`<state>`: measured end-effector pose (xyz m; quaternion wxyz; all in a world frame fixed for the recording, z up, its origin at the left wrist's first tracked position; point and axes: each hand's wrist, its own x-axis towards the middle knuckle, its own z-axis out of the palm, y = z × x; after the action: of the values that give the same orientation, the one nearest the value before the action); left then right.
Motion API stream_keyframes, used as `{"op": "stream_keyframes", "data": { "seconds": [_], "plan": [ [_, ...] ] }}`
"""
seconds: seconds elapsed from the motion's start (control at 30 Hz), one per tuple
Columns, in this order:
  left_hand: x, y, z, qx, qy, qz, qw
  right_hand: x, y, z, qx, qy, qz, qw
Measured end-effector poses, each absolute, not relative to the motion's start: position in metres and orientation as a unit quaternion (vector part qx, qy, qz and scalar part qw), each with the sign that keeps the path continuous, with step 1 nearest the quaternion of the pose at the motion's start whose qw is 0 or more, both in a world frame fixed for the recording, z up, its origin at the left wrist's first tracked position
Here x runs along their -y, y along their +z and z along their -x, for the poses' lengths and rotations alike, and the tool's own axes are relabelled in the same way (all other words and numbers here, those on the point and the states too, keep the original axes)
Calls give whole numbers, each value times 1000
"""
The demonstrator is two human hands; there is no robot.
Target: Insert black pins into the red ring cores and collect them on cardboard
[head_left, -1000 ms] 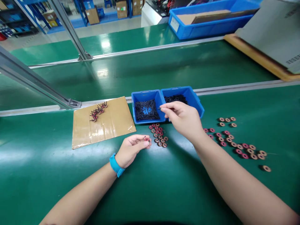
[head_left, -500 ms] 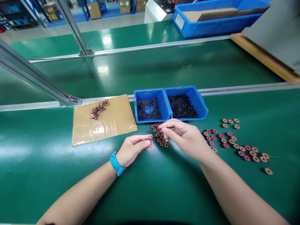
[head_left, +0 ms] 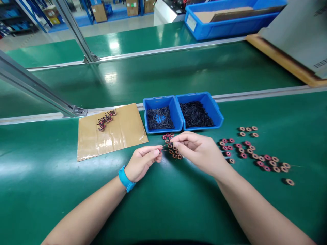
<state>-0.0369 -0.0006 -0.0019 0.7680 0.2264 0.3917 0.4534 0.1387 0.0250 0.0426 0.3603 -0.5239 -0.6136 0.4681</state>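
Note:
My left hand [head_left: 146, 159], with a blue band at its wrist, pinches a small red wound coil [head_left: 160, 151], mostly covered by the fingers. Thin wire leads [head_left: 166, 150] stick out of it to the right. My right hand [head_left: 194, 146] is closed at the fingertips on a thin wire at the coil; whether a black sleeve is there too is too small to tell. Beneath and beside the right fingers lies a cluster of small toothed coils [head_left: 175, 153]. Just behind are two blue bins, the left bin [head_left: 165, 131] and the right bin [head_left: 217, 117], holding short black tubes [head_left: 195, 114].
A tape-covered cardboard sheet [head_left: 114, 143] at left carries several coils with black-sleeved leads [head_left: 104, 120]. More red and tan coils [head_left: 251, 154] are spread at right on the green table [head_left: 158, 211]. Metal posts [head_left: 38, 85] and a rail stand behind; a large blue crate [head_left: 230, 29] sits farther back.
My right fingertips have come closer to the coil in my left hand and now meet its wire leads. The whole view has shifted slightly.

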Motion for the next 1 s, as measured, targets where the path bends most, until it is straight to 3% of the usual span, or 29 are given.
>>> {"op": "stream_keyframes", "data": {
  "seconds": [1.0],
  "plan": [
    [1,0,37,-384,447,-226,776,-24,35,-140,660,445,512,324]
  ]
}}
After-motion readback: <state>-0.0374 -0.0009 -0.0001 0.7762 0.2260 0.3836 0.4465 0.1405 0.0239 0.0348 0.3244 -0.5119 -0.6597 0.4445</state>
